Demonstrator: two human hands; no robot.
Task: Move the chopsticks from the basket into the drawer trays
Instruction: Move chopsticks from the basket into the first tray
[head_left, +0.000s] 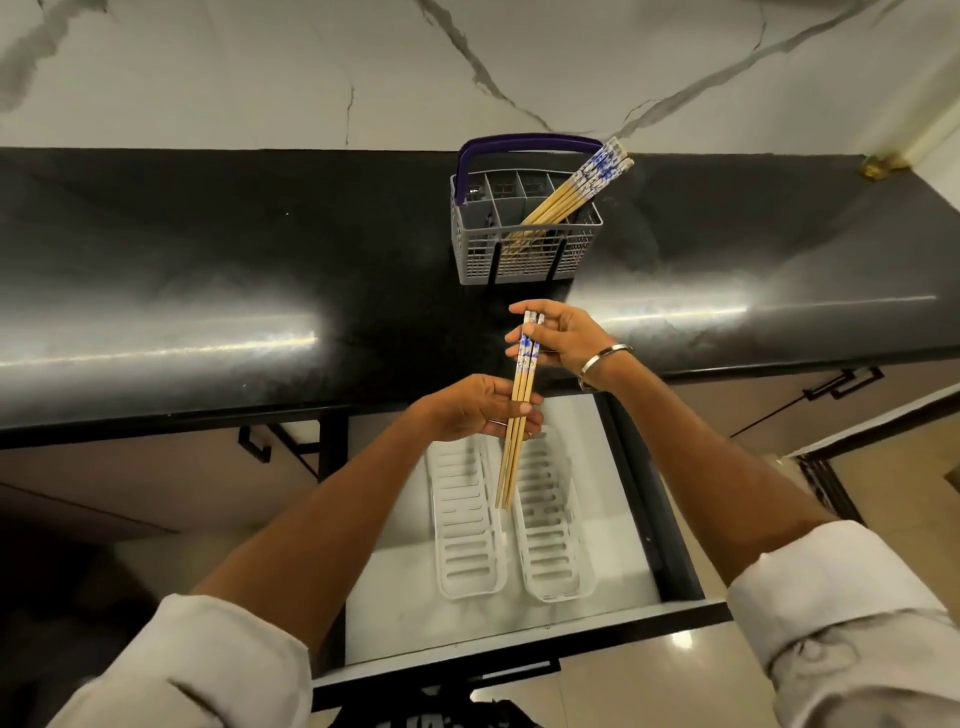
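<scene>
A grey slotted basket (524, 260) with a purple handle stands on the black counter. Several bamboo chopsticks (576, 189) with blue-and-white tops lean in its right compartment. Over the open drawer I hold a small bundle of the same chopsticks (519, 400), tips pointing down. My right hand (563, 338) grips the patterned tops. My left hand (480, 410) closes around the middle of the bundle. Below lie two white slotted trays, the left tray (465, 525) and the right tray (550, 530), side by side in the drawer; both look bare.
The black counter (260, 291) runs across the view, with a marble wall behind it. The open drawer's dark front edge (519, 639) is near me. Cabinet handles (836, 387) show to the right, and tiled floor lies below.
</scene>
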